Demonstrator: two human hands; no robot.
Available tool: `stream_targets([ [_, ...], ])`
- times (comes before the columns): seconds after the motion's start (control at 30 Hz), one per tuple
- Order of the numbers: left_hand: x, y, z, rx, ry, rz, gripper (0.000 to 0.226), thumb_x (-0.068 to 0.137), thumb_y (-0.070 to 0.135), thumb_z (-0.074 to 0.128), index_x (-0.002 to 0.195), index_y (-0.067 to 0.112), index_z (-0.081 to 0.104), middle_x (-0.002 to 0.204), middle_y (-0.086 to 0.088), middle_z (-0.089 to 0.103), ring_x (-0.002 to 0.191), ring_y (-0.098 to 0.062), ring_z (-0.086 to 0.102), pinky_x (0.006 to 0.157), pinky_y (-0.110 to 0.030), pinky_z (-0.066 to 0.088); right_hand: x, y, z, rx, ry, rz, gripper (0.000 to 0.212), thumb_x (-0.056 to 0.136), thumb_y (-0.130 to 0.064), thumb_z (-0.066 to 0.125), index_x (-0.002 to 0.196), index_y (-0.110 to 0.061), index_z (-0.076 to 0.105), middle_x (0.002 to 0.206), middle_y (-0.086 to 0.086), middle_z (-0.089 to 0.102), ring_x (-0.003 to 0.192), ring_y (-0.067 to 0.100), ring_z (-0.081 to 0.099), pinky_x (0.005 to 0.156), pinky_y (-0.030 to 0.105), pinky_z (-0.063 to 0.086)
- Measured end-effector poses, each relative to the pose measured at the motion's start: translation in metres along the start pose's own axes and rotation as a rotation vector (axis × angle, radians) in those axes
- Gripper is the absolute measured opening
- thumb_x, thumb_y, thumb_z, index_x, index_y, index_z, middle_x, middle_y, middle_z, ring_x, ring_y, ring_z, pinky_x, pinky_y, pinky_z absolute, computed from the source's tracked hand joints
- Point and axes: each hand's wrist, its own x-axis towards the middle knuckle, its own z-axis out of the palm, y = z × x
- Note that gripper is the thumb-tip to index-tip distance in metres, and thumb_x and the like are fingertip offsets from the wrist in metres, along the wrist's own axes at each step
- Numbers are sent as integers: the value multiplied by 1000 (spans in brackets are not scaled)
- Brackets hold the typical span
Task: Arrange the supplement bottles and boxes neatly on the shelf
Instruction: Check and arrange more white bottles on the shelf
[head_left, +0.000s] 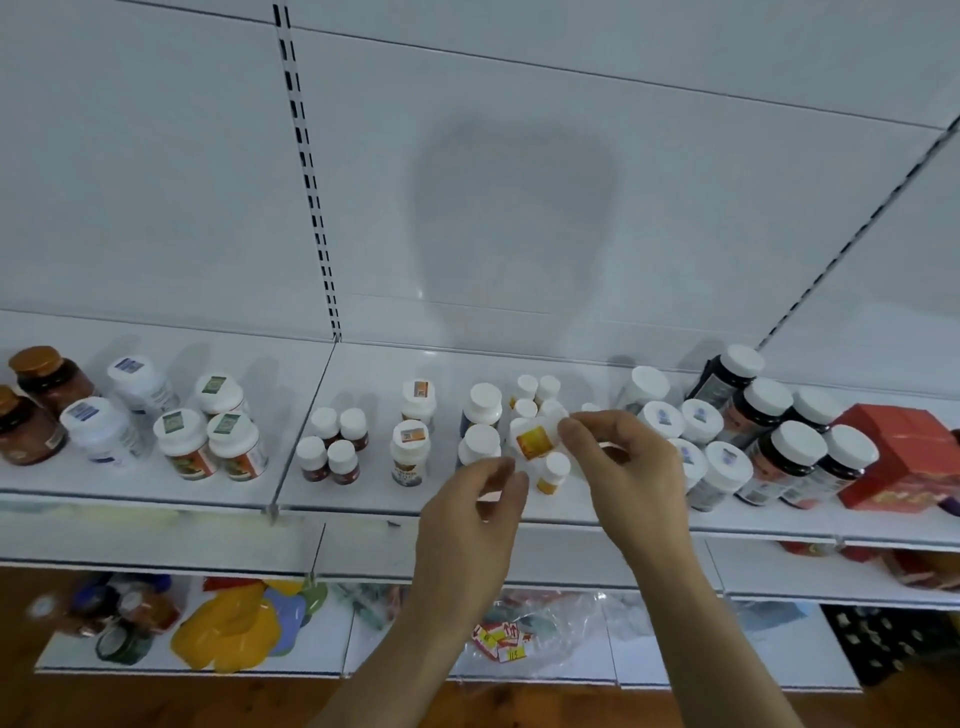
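A white shelf (363, 512) carries grouped supplement bottles. I hold a small white bottle with an orange label (532, 440) tilted just above the shelf's middle. My right hand (628, 467) pinches its cap end and my left hand (478, 519) touches its lower end with curled fingers. Right under it stands a small yellow-labelled bottle (553, 470), with more small white bottles (535, 389) behind. Two white-capped bottles (483, 421) stand just left of my hands. At the far right sits a red box (904, 457).
Brown jars (47, 384), white bottles (124, 410), green-stickered bottles (218, 441) and small brown bottles (332, 447) fill the left. Dark white-capped bottles (779, 441) crowd the right. A lower shelf holds a yellow bag (228, 629) and a clear plastic bag (524, 629).
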Motion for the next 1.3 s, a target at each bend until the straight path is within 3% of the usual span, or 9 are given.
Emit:
stream_targets([
  [0.13, -10, 39, 14, -252, 207, -61, 21, 87, 42, 63, 103, 31, 70, 90, 20, 73, 91, 7, 65, 75, -4, 47, -14, -17, -13, 179, 30, 40, 7, 89, -26, 75, 83, -22, 74, 86, -7, 74, 83, 16, 66, 55, 8, 46],
  [0.23, -19, 54, 27, -351, 313, -67, 10, 89, 28, 67, 96, 35, 69, 85, 20, 74, 86, 7, 67, 71, -4, 47, -18, -14, -21, 190, 11, 10, 8, 90, -28, 73, 82, -26, 73, 87, -13, 75, 87, 9, 67, 68, 13, 48],
  [0.4, -27, 65, 42, -392, 426, -60, 18, 77, 43, 63, 94, 37, 68, 86, 23, 73, 87, 2, 68, 71, -6, 49, -24, -5, -24, 327, -23, -12, 6, 93, -19, 69, 98, -23, 72, 104, -14, 75, 97, 5, 70, 82, 17, 54],
  [0.5, -29, 69, 48, -402, 440, -45, 22, 77, 45, 61, 95, 36, 69, 90, 22, 74, 91, -1, 69, 74, -9, 52, -27, -4, -24, 472, 30, -12, 12, 91, -8, 70, 100, -17, 72, 104, -7, 77, 100, 9, 71, 87, 21, 55],
  [0.67, -29, 75, 48, -439, 445, 13, 14, 89, 31, 60, 101, 32, 69, 108, 27, 70, 103, -1, 67, 84, -12, 53, -31, -9, -21, 476, 87, -19, 5, 90, -15, 72, 86, -17, 69, 86, -6, 74, 84, 8, 69, 75, 17, 52],
  [0.83, -25, 76, 41, -421, 455, 17, 10, 87, 36, 61, 94, 34, 68, 100, 23, 73, 95, -1, 69, 81, -16, 55, -38, -15, -10, 528, 109, -35, 16, 94, -5, 64, 104, -16, 69, 109, -5, 75, 105, 10, 70, 90, 22, 53],
  [1.03, -26, 71, 30, -431, 432, 77, 27, 90, 32, 59, 114, 23, 67, 118, 20, 69, 113, -2, 64, 92, -23, 54, -43, -23, -2, 507, 122, 21, 2, 92, -17, 69, 90, -17, 68, 89, -3, 74, 84, 8, 70, 75, 22, 53],
  [1.17, -24, 72, 26, -467, 441, 48, 24, 86, 34, 62, 106, 23, 68, 100, 22, 72, 95, -3, 70, 83, -18, 55, -48, -26, 5, 516, 116, -24, 16, 97, -7, 61, 102, -20, 69, 114, -4, 74, 114, 13, 67, 93, 29, 53],
  [1.3, -26, 72, 22, -482, 411, 68, 23, 89, 32, 60, 109, 24, 67, 111, 24, 69, 106, 1, 66, 86, -16, 53, -46, -30, 6, 524, 167, -22, 9, 94, -13, 66, 94, -22, 69, 95, -4, 76, 90, 9, 71, 79, 21, 53],
])
